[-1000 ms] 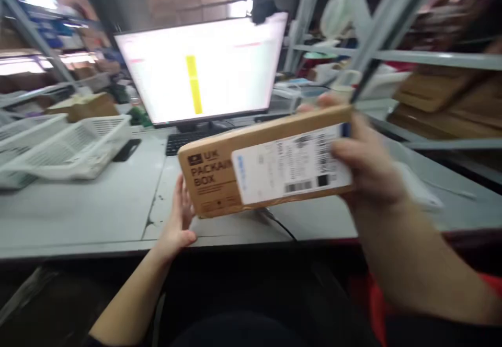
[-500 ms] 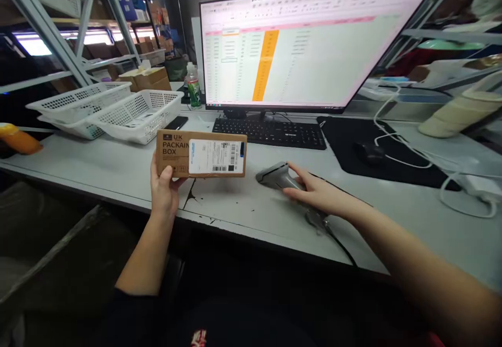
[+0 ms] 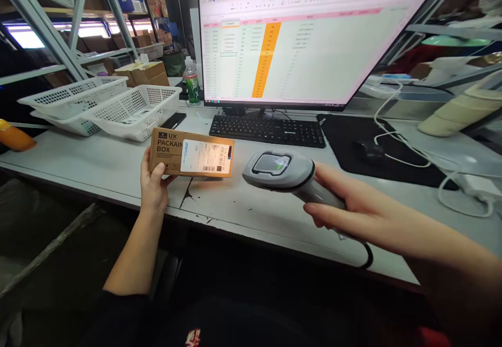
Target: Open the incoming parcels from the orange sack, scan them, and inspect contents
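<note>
My left hand (image 3: pixel 156 187) grips the left end of a small brown cardboard box (image 3: pixel 167 151) printed "UK PACKAIN BOX", its thumb on the front face. A white shipping label (image 3: pixel 206 157) with barcodes covers the box's right part, and reddish-orange light falls on that end. My right hand (image 3: pixel 345 206) is closed around the handle of a grey barcode scanner (image 3: pixel 278 172), held above the desk. The scanner's head points left at the label, a short gap away from the box. A small green light shows on its top.
Behind the hands stand a black keyboard (image 3: pixel 266 130) and a large monitor (image 3: pixel 314 59) showing a spreadsheet. White plastic baskets (image 3: pixel 135 114), a phone (image 3: pixel 173 121) and a green bottle (image 3: pixel 192 83) are at the left. A mouse (image 3: pixel 371 150) on a black mat (image 3: pixel 345 132) and white cables lie right.
My right hand has lifted the scanner off the desk and turned its head towards the box. Reddish light now falls on the label's end. The box has shifted slightly left and tilted.
</note>
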A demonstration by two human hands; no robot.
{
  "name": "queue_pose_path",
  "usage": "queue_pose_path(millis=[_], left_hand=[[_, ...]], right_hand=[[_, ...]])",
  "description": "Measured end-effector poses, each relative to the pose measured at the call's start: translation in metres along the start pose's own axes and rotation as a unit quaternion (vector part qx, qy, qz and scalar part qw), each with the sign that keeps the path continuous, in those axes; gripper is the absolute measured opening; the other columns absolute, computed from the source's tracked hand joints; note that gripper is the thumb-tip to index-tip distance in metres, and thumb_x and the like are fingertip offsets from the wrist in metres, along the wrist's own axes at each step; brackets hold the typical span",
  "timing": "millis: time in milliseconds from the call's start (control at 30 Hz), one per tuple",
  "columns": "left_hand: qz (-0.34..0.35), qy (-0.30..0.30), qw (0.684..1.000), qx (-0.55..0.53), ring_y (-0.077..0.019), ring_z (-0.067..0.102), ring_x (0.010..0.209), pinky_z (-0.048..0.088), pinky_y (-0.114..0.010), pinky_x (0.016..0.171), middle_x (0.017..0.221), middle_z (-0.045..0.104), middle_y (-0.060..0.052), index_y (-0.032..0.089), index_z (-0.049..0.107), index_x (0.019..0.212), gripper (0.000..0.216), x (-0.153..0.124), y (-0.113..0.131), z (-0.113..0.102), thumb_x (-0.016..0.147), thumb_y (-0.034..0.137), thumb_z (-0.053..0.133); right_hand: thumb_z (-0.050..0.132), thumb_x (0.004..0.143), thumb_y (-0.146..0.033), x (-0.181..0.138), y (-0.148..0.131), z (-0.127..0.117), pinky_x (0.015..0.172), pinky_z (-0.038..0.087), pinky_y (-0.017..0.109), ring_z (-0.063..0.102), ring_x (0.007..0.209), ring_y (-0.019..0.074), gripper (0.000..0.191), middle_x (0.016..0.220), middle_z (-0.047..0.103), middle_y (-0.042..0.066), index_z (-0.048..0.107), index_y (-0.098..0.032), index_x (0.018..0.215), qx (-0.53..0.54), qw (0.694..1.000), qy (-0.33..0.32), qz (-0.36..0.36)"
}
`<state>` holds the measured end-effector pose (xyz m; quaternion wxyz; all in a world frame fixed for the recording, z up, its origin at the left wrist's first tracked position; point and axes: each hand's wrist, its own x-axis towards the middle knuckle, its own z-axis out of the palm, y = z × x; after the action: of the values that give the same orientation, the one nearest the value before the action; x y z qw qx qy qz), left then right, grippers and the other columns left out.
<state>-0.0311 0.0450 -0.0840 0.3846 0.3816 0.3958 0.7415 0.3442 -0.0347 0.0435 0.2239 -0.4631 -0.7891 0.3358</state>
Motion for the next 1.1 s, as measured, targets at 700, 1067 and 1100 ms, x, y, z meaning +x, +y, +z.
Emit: queue_pose_path(millis=[700,1067,1100], left_hand=[[0.034,0.017,0.999,-0.029,-0.0269,0.061,0.121,0.060,-0.031,0.074,0.141,0.062,-0.001,0.039,0.061,0.134,0.058,-0.022,-0.005,-0.008,0.078,0.029,0.073],[0.037,0.011,0.999,-0.014,-0.0261,0.062,0.120,0.059,-0.035,0.081,0.133,0.066,0.001,0.038,0.064,0.127,0.049,-0.022,-0.005,-0.003,0.079,0.027,0.071],[0.033,0.015,0.999,-0.017,-0.0261,0.062,0.119,0.059,-0.035,0.081,0.133,0.066,0.001,0.037,0.064,0.127,0.049,-0.022,-0.005,-0.003,0.079,0.028,0.071]], right_hand=[[0.035,0.105,-0.039,0.074,0.159,-0.027,0.100,0.056,0.046,0.067,0.115,0.0318,0.053,0.127,0.073,0.018,0.074,-0.011,0.129,-0.270,0.938,0.151,0.158],[0.044,0.100,-0.028,0.122,0.221,-0.038,0.122,0.033,0.053,0.037,0.150,0.0386,0.052,0.165,0.042,0.017,0.066,-0.014,0.145,-0.433,0.865,0.200,0.154],[0.043,0.100,-0.029,0.125,0.222,-0.040,0.122,0.033,0.053,0.038,0.150,0.0386,0.051,0.164,0.043,0.017,0.068,-0.014,0.142,-0.435,0.864,0.203,0.154]])
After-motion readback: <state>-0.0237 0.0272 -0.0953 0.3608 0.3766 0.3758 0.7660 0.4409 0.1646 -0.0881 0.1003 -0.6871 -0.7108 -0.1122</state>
